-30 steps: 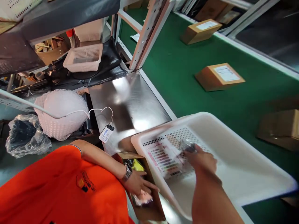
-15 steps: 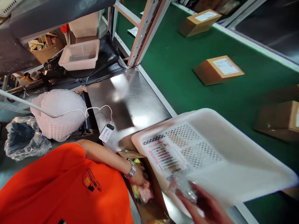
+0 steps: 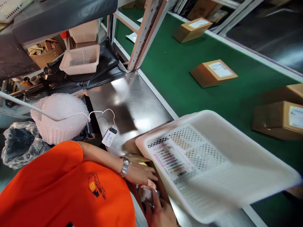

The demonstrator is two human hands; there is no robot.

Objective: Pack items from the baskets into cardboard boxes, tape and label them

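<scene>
My left hand (image 3: 139,173), with a metal watch on its wrist, reaches over an open cardboard box (image 3: 161,186) at the bottom centre. Its fingers are stretched out above a pinkish packet (image 3: 151,183). My right hand (image 3: 163,214) is inside the box, its fingers closed round a small item in clear plastic wrap (image 3: 145,193); what the wrap contains is hard to make out. To the right of the box, a white plastic basket (image 3: 246,176) stands tilted, with a printed sheet (image 3: 171,157) lying in it.
A green conveyor belt (image 3: 170,78) on the right carries several labelled cartons (image 3: 213,72). A metal table (image 3: 144,97) lies ahead, with a white corded device (image 3: 109,137) on it. Bubble wrap (image 3: 59,118) is at left. A metal post (image 3: 144,34) rises beside the belt.
My right hand has moved left from over the basket into the box with the clear-wrapped item. My left hand has lifted off the pinkish packet and straightened its fingers. The cartons have shifted left.
</scene>
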